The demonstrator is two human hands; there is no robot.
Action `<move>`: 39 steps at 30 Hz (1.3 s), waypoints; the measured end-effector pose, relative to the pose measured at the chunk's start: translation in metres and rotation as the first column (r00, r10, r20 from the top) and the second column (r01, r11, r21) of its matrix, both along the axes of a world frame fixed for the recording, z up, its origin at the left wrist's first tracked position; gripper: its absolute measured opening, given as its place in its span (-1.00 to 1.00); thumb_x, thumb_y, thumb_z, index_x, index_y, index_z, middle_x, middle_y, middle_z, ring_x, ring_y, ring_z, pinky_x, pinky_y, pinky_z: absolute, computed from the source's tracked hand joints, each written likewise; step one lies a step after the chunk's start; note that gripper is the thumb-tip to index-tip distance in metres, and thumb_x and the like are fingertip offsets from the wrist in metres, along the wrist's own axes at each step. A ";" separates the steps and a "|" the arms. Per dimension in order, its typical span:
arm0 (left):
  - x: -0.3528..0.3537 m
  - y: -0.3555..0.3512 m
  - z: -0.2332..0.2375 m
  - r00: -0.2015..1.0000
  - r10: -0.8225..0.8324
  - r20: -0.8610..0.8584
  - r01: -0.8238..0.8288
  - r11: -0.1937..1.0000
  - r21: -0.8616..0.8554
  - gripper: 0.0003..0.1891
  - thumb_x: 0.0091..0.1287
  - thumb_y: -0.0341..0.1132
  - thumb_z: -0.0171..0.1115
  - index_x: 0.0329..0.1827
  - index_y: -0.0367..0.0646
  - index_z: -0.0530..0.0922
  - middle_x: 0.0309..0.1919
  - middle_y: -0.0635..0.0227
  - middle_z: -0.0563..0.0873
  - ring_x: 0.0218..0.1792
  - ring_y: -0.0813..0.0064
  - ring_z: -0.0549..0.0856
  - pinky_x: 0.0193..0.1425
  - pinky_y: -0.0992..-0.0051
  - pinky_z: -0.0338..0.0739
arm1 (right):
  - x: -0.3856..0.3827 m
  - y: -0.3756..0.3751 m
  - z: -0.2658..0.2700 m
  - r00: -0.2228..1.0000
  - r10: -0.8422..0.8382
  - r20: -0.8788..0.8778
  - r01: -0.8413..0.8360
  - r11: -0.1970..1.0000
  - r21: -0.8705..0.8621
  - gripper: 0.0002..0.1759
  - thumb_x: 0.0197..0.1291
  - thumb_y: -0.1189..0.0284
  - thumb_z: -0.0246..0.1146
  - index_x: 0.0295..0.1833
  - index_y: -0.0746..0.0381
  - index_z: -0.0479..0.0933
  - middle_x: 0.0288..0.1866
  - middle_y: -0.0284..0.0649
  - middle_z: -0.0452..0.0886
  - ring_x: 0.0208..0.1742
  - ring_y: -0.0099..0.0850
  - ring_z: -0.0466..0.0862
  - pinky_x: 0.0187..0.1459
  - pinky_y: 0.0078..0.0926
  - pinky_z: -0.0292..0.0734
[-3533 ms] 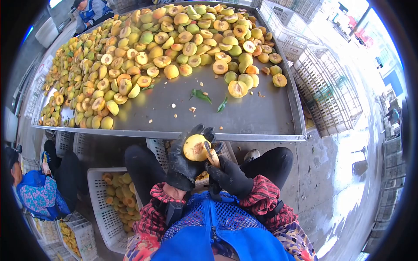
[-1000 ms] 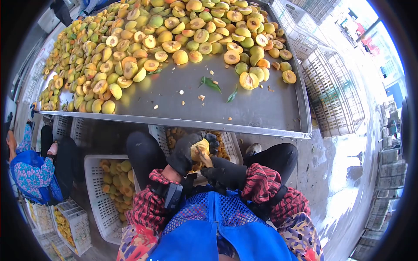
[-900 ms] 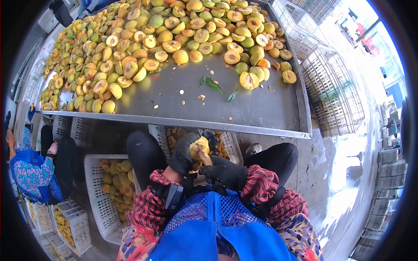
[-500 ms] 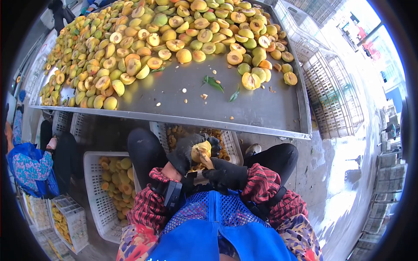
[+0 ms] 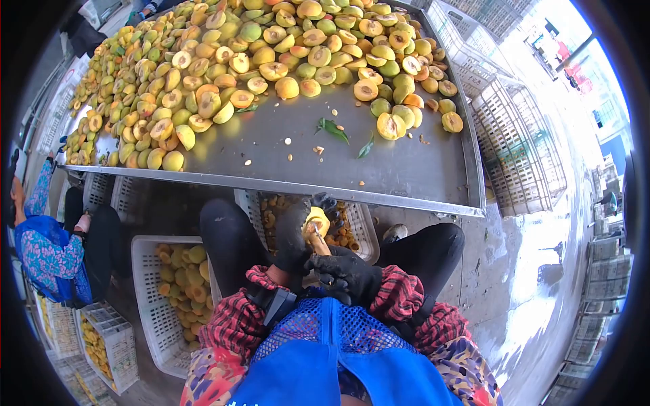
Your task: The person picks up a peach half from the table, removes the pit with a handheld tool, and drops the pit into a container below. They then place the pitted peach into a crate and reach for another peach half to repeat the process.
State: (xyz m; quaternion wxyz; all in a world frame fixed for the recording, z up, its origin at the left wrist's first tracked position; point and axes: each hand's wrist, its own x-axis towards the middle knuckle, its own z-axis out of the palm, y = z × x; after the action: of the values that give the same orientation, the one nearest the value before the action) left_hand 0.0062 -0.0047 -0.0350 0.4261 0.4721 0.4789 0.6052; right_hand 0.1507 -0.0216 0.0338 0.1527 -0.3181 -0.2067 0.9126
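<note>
My left hand point(image 5: 293, 233), in a black glove, is closed around a yellow peach half point(image 5: 316, 218), cut face toward me. In my right hand point(image 5: 349, 274), also black-gloved, is a tool with a wooden handle point(image 5: 318, 243). Its far end meets the cut face; the tip is hidden in the flesh. Both hands are between my knees, above a white crate point(image 5: 369, 237) holding orange-brown fruit scraps point(image 5: 345, 233). Beyond them, a metal table point(image 5: 271, 145) carries a large heap of halved peaches point(image 5: 271, 51).
By my left knee stands a white crate point(image 5: 150, 311) of peach halves. At far left sits another person point(image 5: 51, 260) in a blue vest, near more filled crates point(image 5: 118, 345). White crates point(image 5: 518, 149) are stacked right of the table. Leaves point(image 5: 332, 130) and stones lie on the tabletop.
Both hands have shifted slightly; the peach half has risen and turned more upright. My right hand has rolled so its fingers show around the handle. The person at left has leaned a little.
</note>
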 end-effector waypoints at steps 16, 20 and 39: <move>-0.016 0.000 0.043 0.998 0.056 -0.036 -0.058 0.997 -0.048 -0.64 0.38 -0.28 -0.15 0.03 -0.36 0.49 -0.08 0.19 0.64 -0.04 0.38 0.61 0.18 0.41 0.42 | 0.008 0.007 -0.012 0.884 -0.144 0.444 -0.069 0.901 0.429 -0.72 0.26 0.28 0.12 -0.06 0.26 0.38 -0.53 -0.26 0.48 -0.61 -0.49 0.48 -0.58 -0.54 0.38; -0.084 -0.017 0.074 0.976 0.219 0.007 -0.219 0.973 0.065 -0.64 0.31 -0.29 -0.08 -0.04 -0.39 0.54 -0.09 0.10 0.65 -0.03 0.34 0.60 0.14 0.37 0.43 | 0.032 0.002 -0.050 0.635 -0.052 0.771 -0.542 0.681 0.492 -0.63 0.21 0.24 0.15 -0.07 0.35 0.41 -0.35 -0.05 0.60 -0.35 -0.27 0.64 -0.34 -0.30 0.50; 0.105 0.227 0.078 0.493 -0.242 -0.836 -0.025 0.956 -0.292 -0.44 0.16 0.02 0.21 0.03 -0.31 0.51 -0.15 -0.02 0.65 -0.17 0.21 0.66 -0.01 0.34 0.51 | 0.073 0.005 -0.066 0.736 -0.068 0.673 -0.403 0.756 0.516 -0.55 0.20 0.19 0.14 0.06 0.30 0.34 -0.26 0.09 0.59 -0.20 -0.07 0.63 -0.20 -0.20 0.48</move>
State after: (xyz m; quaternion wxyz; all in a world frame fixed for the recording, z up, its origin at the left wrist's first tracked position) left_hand 0.1112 0.2220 0.0428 0.2262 0.6787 0.6724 0.1898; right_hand 0.2237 -0.0169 -0.0317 0.0792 -0.5247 -0.5704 0.6269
